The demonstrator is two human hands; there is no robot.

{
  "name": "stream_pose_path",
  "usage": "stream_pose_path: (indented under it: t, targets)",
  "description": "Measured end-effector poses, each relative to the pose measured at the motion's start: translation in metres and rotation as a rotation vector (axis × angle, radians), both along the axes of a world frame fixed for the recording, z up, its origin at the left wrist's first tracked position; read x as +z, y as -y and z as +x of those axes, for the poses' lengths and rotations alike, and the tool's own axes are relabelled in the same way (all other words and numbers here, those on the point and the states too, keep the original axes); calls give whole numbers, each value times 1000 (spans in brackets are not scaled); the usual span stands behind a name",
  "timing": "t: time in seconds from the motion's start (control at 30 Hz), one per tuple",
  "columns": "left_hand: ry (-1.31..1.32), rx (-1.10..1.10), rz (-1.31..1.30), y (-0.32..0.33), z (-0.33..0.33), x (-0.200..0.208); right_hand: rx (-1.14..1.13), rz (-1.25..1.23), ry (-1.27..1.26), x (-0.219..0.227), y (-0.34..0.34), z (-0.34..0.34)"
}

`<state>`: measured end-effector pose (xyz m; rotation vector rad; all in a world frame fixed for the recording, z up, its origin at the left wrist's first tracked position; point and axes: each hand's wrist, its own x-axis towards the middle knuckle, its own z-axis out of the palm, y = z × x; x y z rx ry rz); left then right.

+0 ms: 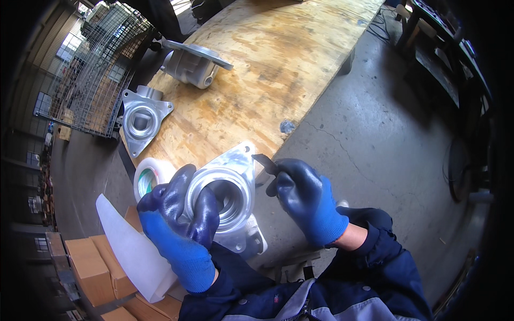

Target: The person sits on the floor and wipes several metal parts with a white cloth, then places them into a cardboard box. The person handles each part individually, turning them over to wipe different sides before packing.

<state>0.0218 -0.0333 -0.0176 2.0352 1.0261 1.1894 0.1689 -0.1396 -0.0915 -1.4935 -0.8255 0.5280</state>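
My left hand [181,216], in a blue glove with a dark coated palm, grips a silvery metal casting [242,167] at the table's near corner. Its thumb reaches into the casting's round bore, and the casting's flange has a bolt hole at the upper corner. My right hand [301,193], gloved the same way, is just right of the casting. Pinched in its fingers is a small dark flat strip [264,162], whose tip is close to the flange's edge. Whether the strip touches the metal I cannot tell.
Two more metal castings, one flange-up [135,140] and one on its side [187,68], rest on the plywood table [267,69]. A roll of tape [142,175] is beside my left hand. White sheet [126,249], cardboard boxes [91,267] and a wire cage [88,99] are left.
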Motion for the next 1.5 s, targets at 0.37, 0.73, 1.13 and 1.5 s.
stream_pose_path:
  t: [0.37,0.73,1.13,1.5]
  targets:
    - [26,-47,63,-6,-4,-9,38,-147,-352,22,-3,5]
    - [-60,-54,95,-11,-7,-9,69,-69,-313,18,1,3]
    - [25,-58,12,-12,-8,-10,-173,-94,246,6,9,32]
    - [-293,-46,169,-17,-15,-4,-319,-291,1067,16,7,54]
